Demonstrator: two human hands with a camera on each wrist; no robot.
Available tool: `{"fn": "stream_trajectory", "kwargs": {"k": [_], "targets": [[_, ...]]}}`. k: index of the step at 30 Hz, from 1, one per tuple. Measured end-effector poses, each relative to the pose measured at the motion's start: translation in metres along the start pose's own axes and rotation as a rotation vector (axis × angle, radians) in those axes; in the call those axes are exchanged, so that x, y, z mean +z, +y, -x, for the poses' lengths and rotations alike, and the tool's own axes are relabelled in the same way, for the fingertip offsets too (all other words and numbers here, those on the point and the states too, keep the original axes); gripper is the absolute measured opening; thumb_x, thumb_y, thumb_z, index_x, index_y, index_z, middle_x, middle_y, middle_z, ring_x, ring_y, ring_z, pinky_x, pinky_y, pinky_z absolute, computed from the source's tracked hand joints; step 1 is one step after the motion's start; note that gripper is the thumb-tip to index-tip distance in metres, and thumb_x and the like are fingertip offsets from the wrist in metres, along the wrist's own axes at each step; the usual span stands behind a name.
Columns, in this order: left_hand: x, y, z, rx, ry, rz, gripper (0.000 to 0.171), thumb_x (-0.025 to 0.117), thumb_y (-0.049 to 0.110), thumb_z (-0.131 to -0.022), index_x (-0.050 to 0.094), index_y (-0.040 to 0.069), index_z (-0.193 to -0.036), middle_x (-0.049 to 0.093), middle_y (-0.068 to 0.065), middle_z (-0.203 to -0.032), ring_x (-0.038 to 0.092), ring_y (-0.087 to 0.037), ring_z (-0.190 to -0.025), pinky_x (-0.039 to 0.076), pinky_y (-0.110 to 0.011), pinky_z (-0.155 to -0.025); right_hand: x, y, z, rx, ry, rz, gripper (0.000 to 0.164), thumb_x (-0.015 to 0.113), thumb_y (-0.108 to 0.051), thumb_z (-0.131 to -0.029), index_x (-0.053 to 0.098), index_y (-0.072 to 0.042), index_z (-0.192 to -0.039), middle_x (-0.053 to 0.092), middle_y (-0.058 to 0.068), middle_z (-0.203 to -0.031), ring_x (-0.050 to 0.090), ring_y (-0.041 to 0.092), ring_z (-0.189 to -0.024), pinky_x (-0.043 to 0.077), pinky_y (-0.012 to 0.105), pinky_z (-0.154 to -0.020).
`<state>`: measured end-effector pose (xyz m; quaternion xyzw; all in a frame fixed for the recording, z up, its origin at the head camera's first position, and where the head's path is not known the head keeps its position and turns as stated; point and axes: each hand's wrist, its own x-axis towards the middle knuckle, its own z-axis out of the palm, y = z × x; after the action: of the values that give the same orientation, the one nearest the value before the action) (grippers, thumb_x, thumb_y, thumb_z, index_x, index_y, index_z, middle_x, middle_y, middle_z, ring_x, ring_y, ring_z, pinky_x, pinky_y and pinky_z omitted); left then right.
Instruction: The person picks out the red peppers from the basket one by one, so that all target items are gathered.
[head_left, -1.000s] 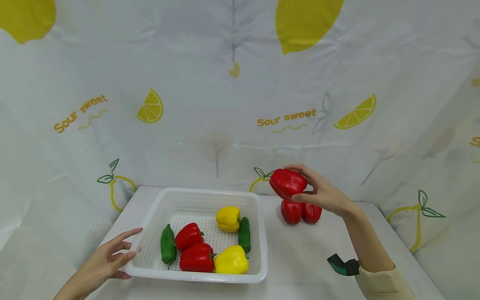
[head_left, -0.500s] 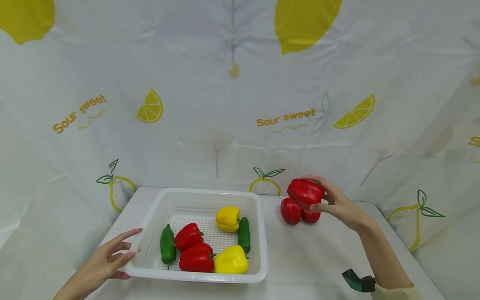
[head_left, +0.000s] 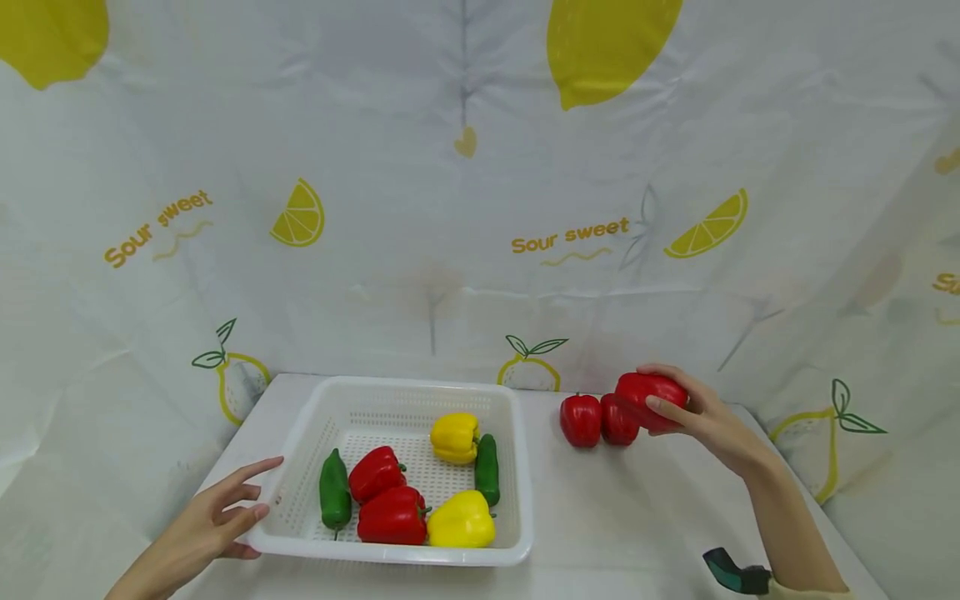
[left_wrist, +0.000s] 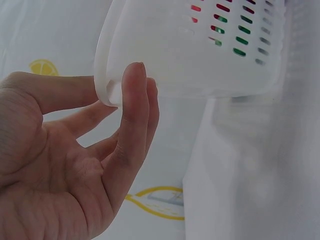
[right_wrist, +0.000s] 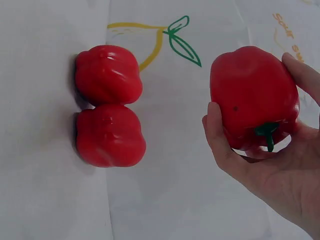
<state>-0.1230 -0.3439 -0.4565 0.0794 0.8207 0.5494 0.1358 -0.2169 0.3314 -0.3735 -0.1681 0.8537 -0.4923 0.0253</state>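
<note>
My right hand [head_left: 708, 417] holds a red bell pepper [head_left: 645, 398] off the table, fingers and thumb around its sides. In the right wrist view its green stem [right_wrist: 267, 132] shows. Left of that hand, two more red bell peppers [head_left: 581, 420] [right_wrist: 110, 135] stand side by side, touching. My left hand [head_left: 217, 512] is at the front left corner of a white plastic basket [head_left: 397, 553]. In the left wrist view the basket's rim [left_wrist: 102, 65] sits between the thumb and fingers [left_wrist: 134, 105].
Inside the basket lie two red bell peppers [head_left: 392, 517], two yellow bell peppers [head_left: 461, 521], a green pepper [head_left: 335, 490] and a long green vegetable [head_left: 487, 469]. A white, lemon-printed cloth [head_left: 405, 208] rises behind the white table [head_left: 585, 517].
My right hand has moved right and lower with the red bell pepper, from above the two standing peppers to their right. The left hand and basket have stayed in place.
</note>
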Motion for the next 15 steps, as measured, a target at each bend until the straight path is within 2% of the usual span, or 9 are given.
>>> {"fn": "stream_trajectory", "kwargs": {"k": [7,11,13,15], "targets": [[0.0,-0.002,0.0,-0.006,0.011,-0.012,0.057,0.057,0.02,-0.114,0.041,0.053,-0.158,0.061,-0.015,-0.131,0.071,-0.005,-0.099,0.07,-0.04,-0.077,-0.009,0.013,0.009,0.068,0.052,0.052,0.067,0.074,-0.024,-0.101,0.037,-0.026,-0.157,0.051,0.015,-0.147,0.067,0.014,-0.111,0.067,0.034,-0.084],[0.0,-0.003,0.0,0.006,0.009,-0.009,0.058,0.057,0.019,-0.114,0.041,0.053,-0.158,0.062,-0.011,-0.128,0.071,-0.004,-0.099,0.07,-0.041,-0.077,-0.013,0.02,0.011,0.091,0.083,0.072,0.068,0.075,-0.025,-0.101,0.036,-0.02,-0.156,0.048,0.014,-0.148,0.066,0.014,-0.11,0.066,0.032,-0.084],[0.0,-0.003,0.0,0.002,0.007,-0.007,0.058,0.057,0.019,-0.114,0.041,0.054,-0.156,0.062,-0.01,-0.128,0.071,-0.004,-0.099,0.07,-0.041,-0.077,-0.014,0.024,0.011,0.09,0.104,0.079,0.069,0.076,-0.025,-0.101,0.037,-0.018,-0.157,0.048,0.008,-0.147,0.066,0.011,-0.111,0.066,0.031,-0.084],[0.0,-0.002,-0.001,-0.006,0.002,-0.004,0.057,0.057,0.02,-0.114,0.041,0.058,-0.154,0.062,-0.01,-0.128,0.071,-0.004,-0.099,0.07,-0.041,-0.077,-0.017,0.028,0.012,0.082,0.116,0.079,0.068,0.074,-0.025,-0.102,0.038,-0.02,-0.16,0.05,0.001,-0.145,0.066,0.008,-0.111,0.065,0.03,-0.084]]}}
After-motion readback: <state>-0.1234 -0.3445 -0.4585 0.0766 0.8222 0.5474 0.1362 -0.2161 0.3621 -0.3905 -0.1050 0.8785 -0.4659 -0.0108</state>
